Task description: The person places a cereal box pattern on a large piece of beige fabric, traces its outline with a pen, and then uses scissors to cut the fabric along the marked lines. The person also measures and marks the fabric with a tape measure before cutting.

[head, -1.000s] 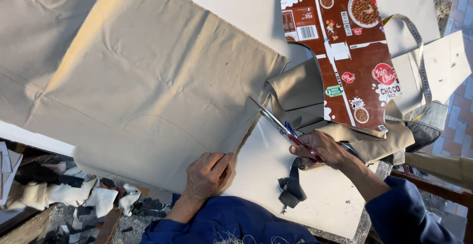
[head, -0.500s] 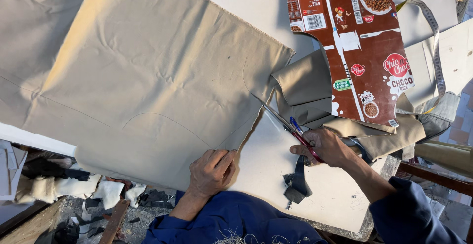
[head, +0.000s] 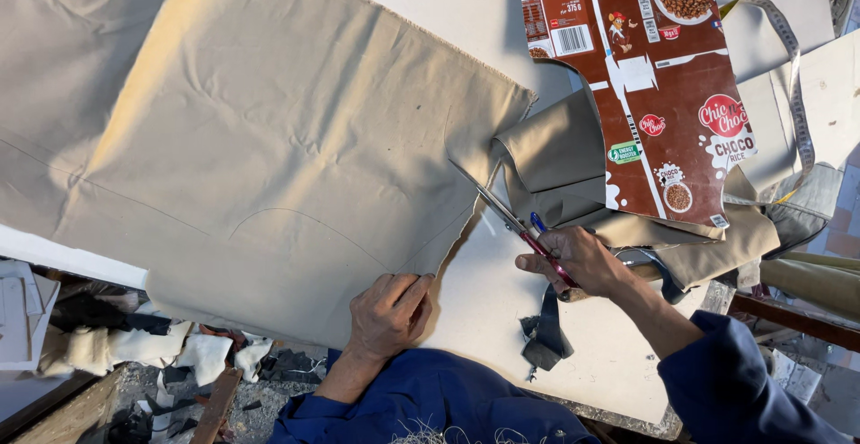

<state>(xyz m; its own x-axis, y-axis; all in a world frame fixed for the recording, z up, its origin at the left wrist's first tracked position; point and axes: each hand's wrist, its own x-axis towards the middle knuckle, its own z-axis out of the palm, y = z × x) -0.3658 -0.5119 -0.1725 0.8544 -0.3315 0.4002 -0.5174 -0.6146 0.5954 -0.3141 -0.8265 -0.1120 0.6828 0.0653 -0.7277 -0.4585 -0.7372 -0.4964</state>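
Gripping scissors — right hand; blades up-left into beige cloth — left hand flat.

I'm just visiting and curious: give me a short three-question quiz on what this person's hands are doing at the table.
1. True or false: the right hand holds scissors.
2. What does the left hand press on?
3. Which lies nearest the scissors' blades: (a) measuring tape, (b) beige fabric, (c) flattened brown cereal box?

Key: 1 true; 2 the beige fabric's edge; 3 b.
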